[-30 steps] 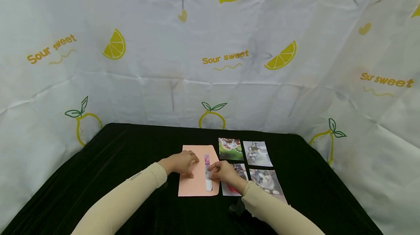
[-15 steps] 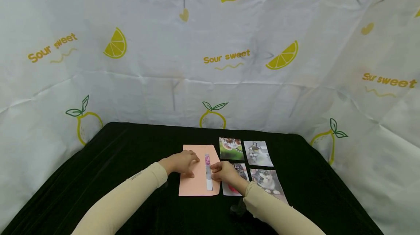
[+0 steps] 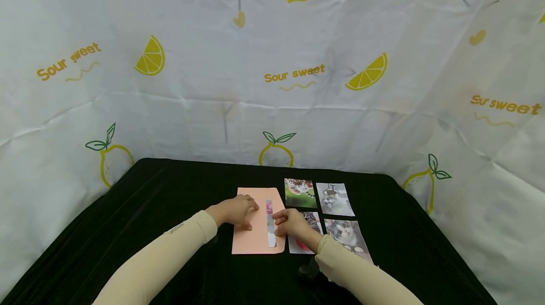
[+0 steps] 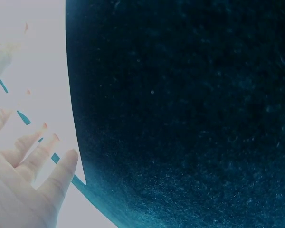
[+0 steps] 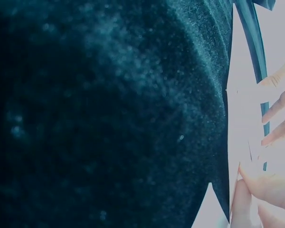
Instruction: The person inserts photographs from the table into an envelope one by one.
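Observation:
A pink envelope (image 3: 255, 243) lies flat on the black cloth, its flap spread out to the right. A narrow strip of a photo (image 3: 271, 237), pink at the far end and grey below, shows along the envelope's opening; the rest of the photo is hidden inside. With spread fingers, my left hand (image 3: 233, 211) rests on the envelope's left part; the left wrist view shows this hand (image 4: 28, 185) overexposed. My right hand (image 3: 294, 225) pinches the photo's right edge over the flap. Thumb and finger of that right hand (image 5: 268, 190) meet at a thin edge.
Right of the envelope lie a tiger photo (image 3: 298, 196), a cat photo (image 3: 336, 201), another cat photo (image 3: 345, 234), and a photo (image 3: 314, 220) partly covered by my right hand. Behind the black-covered table (image 3: 183, 187) hangs a white lemon-print cloth (image 3: 191, 59).
My right fingertips have shifted slightly right, from over the photo strip to its right edge. The left hand and envelope stay put; the head view has moved a little.

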The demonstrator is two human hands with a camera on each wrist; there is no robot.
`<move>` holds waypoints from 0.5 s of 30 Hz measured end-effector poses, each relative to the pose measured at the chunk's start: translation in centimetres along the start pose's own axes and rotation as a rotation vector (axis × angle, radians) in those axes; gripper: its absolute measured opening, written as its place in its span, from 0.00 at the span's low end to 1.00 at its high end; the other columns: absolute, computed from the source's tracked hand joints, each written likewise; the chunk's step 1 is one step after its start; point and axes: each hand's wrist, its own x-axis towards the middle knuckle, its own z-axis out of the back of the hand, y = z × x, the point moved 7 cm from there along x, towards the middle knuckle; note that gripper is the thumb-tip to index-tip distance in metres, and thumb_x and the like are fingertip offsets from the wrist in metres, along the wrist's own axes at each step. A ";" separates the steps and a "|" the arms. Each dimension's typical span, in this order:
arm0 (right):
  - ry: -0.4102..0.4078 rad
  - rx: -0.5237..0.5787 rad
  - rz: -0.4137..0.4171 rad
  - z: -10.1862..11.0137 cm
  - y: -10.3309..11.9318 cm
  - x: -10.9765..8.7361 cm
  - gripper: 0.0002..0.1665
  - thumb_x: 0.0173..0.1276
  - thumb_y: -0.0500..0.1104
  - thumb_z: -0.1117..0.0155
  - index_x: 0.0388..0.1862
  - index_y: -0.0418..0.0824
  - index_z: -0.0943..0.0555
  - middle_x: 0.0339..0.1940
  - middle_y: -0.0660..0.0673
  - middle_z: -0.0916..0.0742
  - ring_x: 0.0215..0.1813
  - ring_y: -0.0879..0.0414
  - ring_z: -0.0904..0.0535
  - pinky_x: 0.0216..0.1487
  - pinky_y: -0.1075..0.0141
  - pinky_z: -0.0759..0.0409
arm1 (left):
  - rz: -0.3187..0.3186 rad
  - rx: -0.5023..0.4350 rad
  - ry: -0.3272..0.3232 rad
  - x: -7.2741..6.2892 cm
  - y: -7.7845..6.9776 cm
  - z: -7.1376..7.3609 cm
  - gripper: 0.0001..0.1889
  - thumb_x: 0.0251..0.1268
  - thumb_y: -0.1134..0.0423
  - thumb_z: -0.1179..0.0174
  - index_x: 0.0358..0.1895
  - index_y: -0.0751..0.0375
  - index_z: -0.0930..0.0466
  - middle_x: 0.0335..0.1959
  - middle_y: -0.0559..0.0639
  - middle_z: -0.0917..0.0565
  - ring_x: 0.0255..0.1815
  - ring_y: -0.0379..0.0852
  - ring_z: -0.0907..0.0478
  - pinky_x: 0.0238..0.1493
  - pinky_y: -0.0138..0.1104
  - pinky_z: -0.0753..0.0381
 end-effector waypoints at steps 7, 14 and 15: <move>0.011 0.046 0.013 0.0 0.0 -0.1 0.24 0.48 0.21 0.31 0.48 0.26 0.19 0.32 0.41 0.18 0.27 0.61 0.26 0.30 0.71 0.20 | 0.002 -0.001 -0.002 -0.2 -0.2 0.2 0.31 0.54 0.49 0.29 0.62 0.51 0.24 0.67 0.51 0.29 0.69 0.51 0.35 0.68 0.44 0.31; 0.007 -0.001 0.028 -0.1 0.3 -0.3 0.22 0.47 0.21 0.29 0.45 0.28 0.18 0.33 0.41 0.17 0.30 0.60 0.25 0.30 0.71 0.22 | 0.005 -0.004 -0.002 -0.2 -0.1 0.2 0.30 0.54 0.48 0.29 0.61 0.51 0.24 0.67 0.51 0.28 0.69 0.51 0.35 0.68 0.45 0.31; 0.007 0.001 0.029 -0.1 0.2 -0.3 0.22 0.47 0.21 0.29 0.45 0.28 0.18 0.33 0.40 0.17 0.30 0.60 0.25 0.30 0.71 0.22 | 0.005 -0.005 -0.002 -0.2 -0.1 0.1 0.30 0.54 0.48 0.29 0.61 0.51 0.24 0.67 0.51 0.28 0.69 0.51 0.35 0.68 0.45 0.31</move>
